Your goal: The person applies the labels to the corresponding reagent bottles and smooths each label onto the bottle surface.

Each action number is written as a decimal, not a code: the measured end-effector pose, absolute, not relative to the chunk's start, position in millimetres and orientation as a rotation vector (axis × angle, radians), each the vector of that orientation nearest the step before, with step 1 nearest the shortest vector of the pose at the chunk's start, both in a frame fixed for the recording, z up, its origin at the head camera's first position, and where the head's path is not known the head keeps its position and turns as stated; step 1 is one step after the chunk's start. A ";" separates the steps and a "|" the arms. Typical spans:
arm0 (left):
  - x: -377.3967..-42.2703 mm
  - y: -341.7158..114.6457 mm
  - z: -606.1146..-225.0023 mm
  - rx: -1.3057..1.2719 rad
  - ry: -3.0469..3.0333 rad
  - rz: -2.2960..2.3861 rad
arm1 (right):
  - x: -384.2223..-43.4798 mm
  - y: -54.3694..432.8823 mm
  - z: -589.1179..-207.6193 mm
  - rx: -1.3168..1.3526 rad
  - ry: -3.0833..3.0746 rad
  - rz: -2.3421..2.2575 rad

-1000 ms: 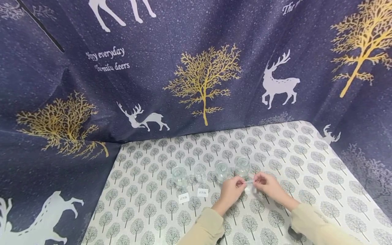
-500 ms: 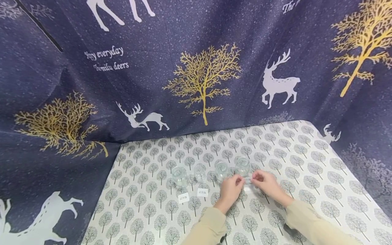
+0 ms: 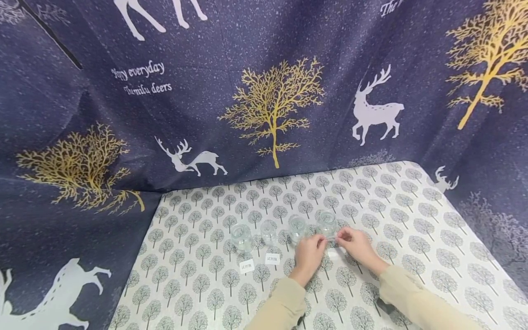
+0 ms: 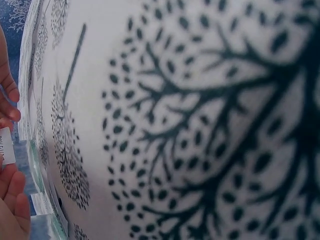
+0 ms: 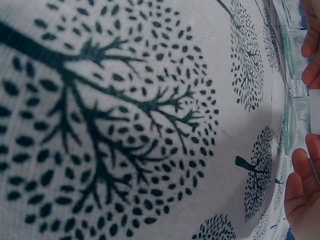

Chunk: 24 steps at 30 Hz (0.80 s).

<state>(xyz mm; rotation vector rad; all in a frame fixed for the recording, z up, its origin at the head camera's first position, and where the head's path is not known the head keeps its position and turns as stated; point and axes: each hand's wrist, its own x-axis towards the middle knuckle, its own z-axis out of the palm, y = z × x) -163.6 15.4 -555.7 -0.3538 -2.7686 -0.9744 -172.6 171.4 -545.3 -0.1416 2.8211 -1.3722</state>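
In the head view, a small white label card (image 3: 331, 238) is stretched between my two hands, close in front of the rightmost glass jar (image 3: 327, 222). My left hand (image 3: 308, 255) pinches its left end and my right hand (image 3: 358, 245) pinches the other. Dark print shows on the card (image 4: 7, 145) in the left wrist view; the right wrist view catches only a white part of it (image 5: 315, 111). Whether card and jar touch, I cannot tell. A white patch (image 3: 335, 253), perhaps another card, lies on the cloth below the hands.
More clear glass jars (image 3: 298, 228), one of them narrower (image 3: 269, 233), stand in a row leftward, ending at a jar (image 3: 241, 237). Two printed cards lie before them, one left (image 3: 247, 266), one right (image 3: 272, 259). A tree-patterned cloth (image 3: 185, 275) covers the table; a dark curtain (image 3: 198, 101) hangs behind.
Both hands have shifted slightly away from me and a little to the left with the label card, closer to the rightmost jar. The jars and the two printed cards stay where they were.
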 end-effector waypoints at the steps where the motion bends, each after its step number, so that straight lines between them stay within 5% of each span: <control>1: -164.0 15.2 -555.6 -0.353 -2.773 -0.963 | -173.4 171.2 -545.6 -0.139 2.829 -1.362; 24: -169.9 16.2 -559.9 -0.256 -2.750 -0.879 | -178.9 167.5 -549.6 -0.079 2.851 -1.344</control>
